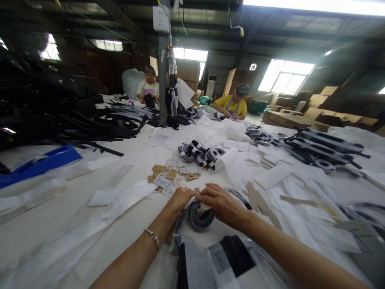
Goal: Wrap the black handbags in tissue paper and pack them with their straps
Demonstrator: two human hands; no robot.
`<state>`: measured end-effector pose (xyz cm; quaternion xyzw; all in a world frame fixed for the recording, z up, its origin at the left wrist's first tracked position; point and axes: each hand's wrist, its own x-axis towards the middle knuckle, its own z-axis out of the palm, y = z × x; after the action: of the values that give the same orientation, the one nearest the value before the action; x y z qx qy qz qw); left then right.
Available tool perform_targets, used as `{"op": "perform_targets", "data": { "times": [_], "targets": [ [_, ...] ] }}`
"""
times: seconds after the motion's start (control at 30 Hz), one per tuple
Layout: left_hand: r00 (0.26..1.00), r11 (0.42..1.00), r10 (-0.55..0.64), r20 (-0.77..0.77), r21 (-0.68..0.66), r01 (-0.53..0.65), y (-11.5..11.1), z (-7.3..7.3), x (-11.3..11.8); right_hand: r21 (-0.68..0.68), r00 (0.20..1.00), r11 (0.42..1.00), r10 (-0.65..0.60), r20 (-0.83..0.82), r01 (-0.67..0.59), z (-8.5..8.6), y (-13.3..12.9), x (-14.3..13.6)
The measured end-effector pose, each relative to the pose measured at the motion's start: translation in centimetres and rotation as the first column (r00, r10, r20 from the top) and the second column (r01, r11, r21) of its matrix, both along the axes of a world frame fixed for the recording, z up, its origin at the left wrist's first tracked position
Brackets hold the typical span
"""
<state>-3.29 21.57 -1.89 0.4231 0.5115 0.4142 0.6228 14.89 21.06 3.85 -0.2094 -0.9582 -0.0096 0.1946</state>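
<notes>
A rolled dark grey strap (201,218) stands on its edge in front of me, its loose length running down toward me. My left hand (182,198) is closed on the upper left of the roll, thumb and fingers at its outer turn. My right hand (221,204) curls over the roll's top right, its fingertips meeting the left ones. A small tan piece shows between the fingertips; what it is cannot be made out. Below lie a black and grey strap piece (197,261) and clear plastic film (219,257). Paper hang tags (172,175) with strings lie just beyond my hands.
More rolled straps (200,153) lie past the tags. Black straps (120,120) pile at left near a blue tool (42,164). White sheets (237,128) and cardboard strips (261,202) cover the right. A post (163,76) rises mid-table; two people (233,104) work beyond.
</notes>
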Motion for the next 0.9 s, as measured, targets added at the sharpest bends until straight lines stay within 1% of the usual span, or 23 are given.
{"op": "perform_targets", "data": {
  "times": [0.07, 0.13, 0.2, 0.23, 0.27, 0.3, 0.37, 0.4, 0.47, 0.53, 0.63, 0.67, 0.7, 0.8, 0.83, 0.9],
  "targets": [
    [0.998, 0.999, 0.046, -0.04, 0.002, -0.046, -0.1, -0.5, 0.2, -0.112, 0.999, 0.993, -0.046, -0.006, 0.045, 0.4, 0.4, 0.0],
    [0.995, 0.998, 0.067, -0.08, 0.02, -0.065, -0.2, -0.7, 0.4, -0.251, 0.994, 0.963, -0.105, -0.026, 0.095, 0.9, 0.9, -0.2],
    [0.99, 0.997, 0.07, -0.122, 0.042, -0.065, -0.3, -0.7, 0.5, -0.393, 0.984, 0.906, -0.176, -0.012, 0.157, 1.4, 1.4, -0.4],
    [0.987, 0.997, 0.07, -0.142, 0.052, -0.063, -0.3, -0.6, 0.4, -0.457, 0.975, 0.866, -0.223, 0.007, 0.201, 1.5, 1.7, -0.5],
    [0.984, 0.996, 0.069, -0.162, 0.06, -0.06, -0.4, -0.4, 0.4, -0.522, 0.96, 0.815, -0.278, 0.03, 0.252, 1.6, 2.0, -0.5],
    [0.981, 0.996, 0.071, -0.18, 0.067, -0.059, -0.5, -0.2, 0.4, -0.591, 0.941, 0.748, -0.334, 0.057, 0.301, 1.6, 2.3, -0.6],
    [0.975, 0.995, 0.076, -0.21, 0.084, -0.059, -0.7, 0.3, 0.5, -0.733, 0.902, 0.58, -0.419, 0.106, 0.355, 1.3, 2.8, -0.7],
    [0.972, 0.994, 0.078, -0.222, 0.094, -0.059, -0.8, 0.6, 0.5, -0.792, 0.89, 0.499, -0.44, 0.118, 0.351, 1.2, 3.0, -0.8],
    [0.968, 0.992, 0.082, -0.237, 0.116, -0.056, -1.1, 1.1, 0.5, -0.875, 0.879, 0.373, -0.464, 0.113, 0.309, 0.8, 3.3, -1.0],
    [0.966, 0.989, 0.085, -0.244, 0.141, -0.052, -1.5, 1.6, 0.6, -0.921, 0.861, 0.282, -0.499, 0.099, 0.27, 0.7, 3.5, -1.1],
    [0.961, 0.981, 0.092, -0.261, 0.188, -0.043, -2.2, 2.5, 0.8, -0.955, 0.826, 0.164, -0.551, 0.12, 0.248, 1.3, 3.8, -1.0],
    [0.959, 0.978, 0.091, -0.268, 0.203, -0.036, -2.4, 2.9, 0.9, -0.959, 0.832, 0.129, -0.535, 0.145, 0.251, 1.6, 4.0, -0.8],
    [0.958, 0.976, 0.087, -0.273, 0.217, -0.026, -2.6, 3.3, 1.0, -0.962, 0.851, 0.091, -0.494, 0.181, 0.257, 1.9, 4.2, -0.7],
    [0.955, 0.962, 0.049, -0.291, 0.271, 0.033, -3.3, 4.5, 1.1, -0.955, 0.899, -0.058, -0.326, 0.292, 0.29, 2.4, 4.7, 0.0],
    [0.953, 0.954, 0.036, -0.301, 0.296, 0.057, -3.4, 4.8, 1.1, -0.951, 0.903, -0.099, -0.298, 0.308, 0.292, 2.3, 4.8, 0.2],
    [0.948, 0.942, 0.007, -0.319, 0.32, 0.101, -3.6, 5.1, 1.0, -0.952, 0.902, -0.166, -0.313, 0.299, 0.258, 1.9, 4.8, 0.5]
  ]
}}
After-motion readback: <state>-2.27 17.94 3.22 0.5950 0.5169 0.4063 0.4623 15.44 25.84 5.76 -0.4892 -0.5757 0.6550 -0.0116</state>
